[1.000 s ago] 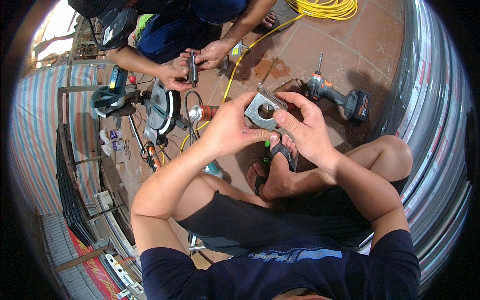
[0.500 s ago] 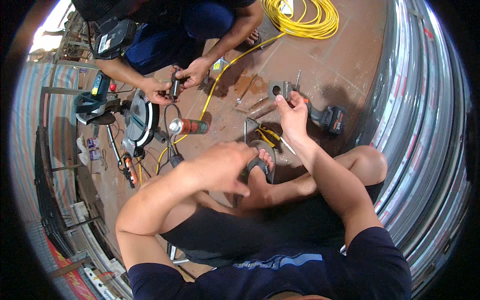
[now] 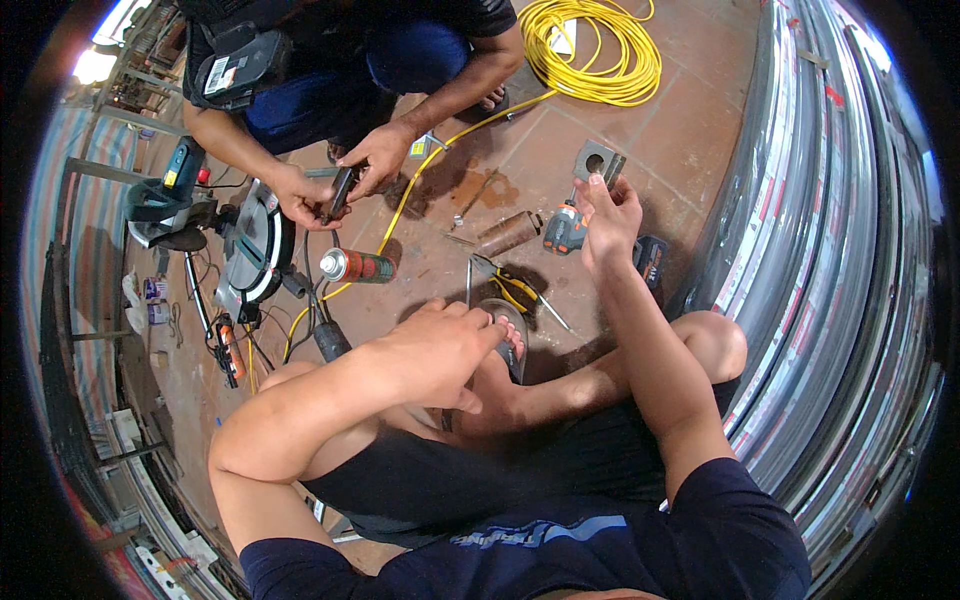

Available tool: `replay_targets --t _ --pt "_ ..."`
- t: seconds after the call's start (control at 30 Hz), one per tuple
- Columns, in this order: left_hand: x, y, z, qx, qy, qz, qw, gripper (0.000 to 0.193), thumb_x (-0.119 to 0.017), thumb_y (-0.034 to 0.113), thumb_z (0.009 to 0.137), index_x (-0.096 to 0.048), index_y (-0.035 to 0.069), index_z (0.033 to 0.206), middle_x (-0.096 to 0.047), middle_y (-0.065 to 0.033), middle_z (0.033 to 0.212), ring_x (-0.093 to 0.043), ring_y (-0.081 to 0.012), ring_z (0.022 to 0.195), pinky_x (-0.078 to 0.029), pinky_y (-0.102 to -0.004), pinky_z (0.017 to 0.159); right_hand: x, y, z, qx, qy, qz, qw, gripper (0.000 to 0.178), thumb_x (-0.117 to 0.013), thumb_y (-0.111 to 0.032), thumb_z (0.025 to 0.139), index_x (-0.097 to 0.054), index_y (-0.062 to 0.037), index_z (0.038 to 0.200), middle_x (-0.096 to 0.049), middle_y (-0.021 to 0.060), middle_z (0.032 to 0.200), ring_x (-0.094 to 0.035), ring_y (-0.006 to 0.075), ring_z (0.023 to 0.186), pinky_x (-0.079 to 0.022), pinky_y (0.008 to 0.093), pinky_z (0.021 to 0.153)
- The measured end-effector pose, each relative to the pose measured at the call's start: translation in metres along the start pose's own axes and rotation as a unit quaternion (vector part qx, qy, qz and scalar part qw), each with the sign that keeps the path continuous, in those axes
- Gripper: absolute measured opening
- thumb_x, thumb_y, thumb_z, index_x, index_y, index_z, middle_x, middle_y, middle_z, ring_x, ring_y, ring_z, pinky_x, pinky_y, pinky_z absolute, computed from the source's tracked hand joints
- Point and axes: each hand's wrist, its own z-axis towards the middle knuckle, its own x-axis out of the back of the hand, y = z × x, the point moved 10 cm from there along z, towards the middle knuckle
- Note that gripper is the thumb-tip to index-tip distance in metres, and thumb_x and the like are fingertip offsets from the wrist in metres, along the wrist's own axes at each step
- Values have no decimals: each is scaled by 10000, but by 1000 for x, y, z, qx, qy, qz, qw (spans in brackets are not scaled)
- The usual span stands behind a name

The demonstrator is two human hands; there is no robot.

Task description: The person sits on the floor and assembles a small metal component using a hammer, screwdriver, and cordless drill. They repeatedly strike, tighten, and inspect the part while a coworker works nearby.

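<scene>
In my right hand [image 3: 610, 220] is a grey metal block with a round hole [image 3: 589, 152], pinched between thumb and fingers above the floor. Behind that hand lies a cordless drill [image 3: 565, 230], partly hidden by my wrist. My left hand [image 3: 450, 345] hangs with thumb and fingers apart over my bent leg and sandalled foot, holding nothing. Beyond the foot, yellow-and-black handled pliers [image 3: 517, 291] rest on the tiles. A rusty brown cylinder [image 3: 510, 234] lies a little farther off. Across from me, another person's hands [image 3: 375, 160] grip a dark cylindrical part [image 3: 340, 190].
A spray can [image 3: 358, 265] lies on its side at centre left. A yellow cable coil [image 3: 590, 60] is at the far side, its line crossing the floor. Leftward stands a circular saw machine [image 3: 255, 245]. Long wrapped metal profiles [image 3: 800, 250] run along the right.
My right hand has turned the metal block and lifted it away from the cylinder, uncovering more of the drill. The whole view has shifted slightly. The other person's dark part has tilted.
</scene>
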Motion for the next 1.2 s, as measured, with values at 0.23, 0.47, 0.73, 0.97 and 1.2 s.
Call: replay_targets --t 0.23,0.47,0.73,0.97,1.2 --pt "-4 4 -2 -6 -3 -2 1000 1062 -1027 422 784 -560 -23 1628 -704 -234 1476 -680 -452 1372 -518 -561 1194 3 2 4 -10 7 43 999 510 -819 -96 1101 -525 24 1501 -722 122 1297 -804 278 1124 -648 405 883" --pt "-4 3 1 -4 -3 4 1000 1000 -1027 417 784 -594 3 1586 -707 -230 1484 -686 -444 1369 -530 -568 1168 3 5 -1 -20 15 25 999 481 -822 -86 1095 -545 20 1474 -733 120 1297 -804 259 1110 -646 417 856" --pt "-5 2 6 9 -27 -2 1000 1031 -1021 431 794 -577 -4 1617 -689 -233 1529 -667 -439 1399 -519 -578 1182 -5 6 -5 -25 -22 4 999 397 -805 -82 1105 -601 -14 1439 -751 92 1278 -799 237 1117 -617 405 897" --pt "-5 2 6 9 -28 -1 1000 1042 -1015 437 808 -566 -14 1633 -686 -232 1535 -666 -436 1399 -503 -579 1204 -4 7 -7 -38 -5 -3 999 309 -792 -79 1116 -639 -12 1375 -736 88 1272 -789 242 1146 -616 407 985" --pt "-4 1 6 10 -25 0 1000 1052 -1018 430 805 -561 -30 1633 -696 -231 1508 -671 -434 1392 -508 -560 1196 -1 9 -3 -38 2 15 999 350 -807 -63 1098 -617 -15 1388 -736 92 1277 -804 235 1109 -635 384 926"
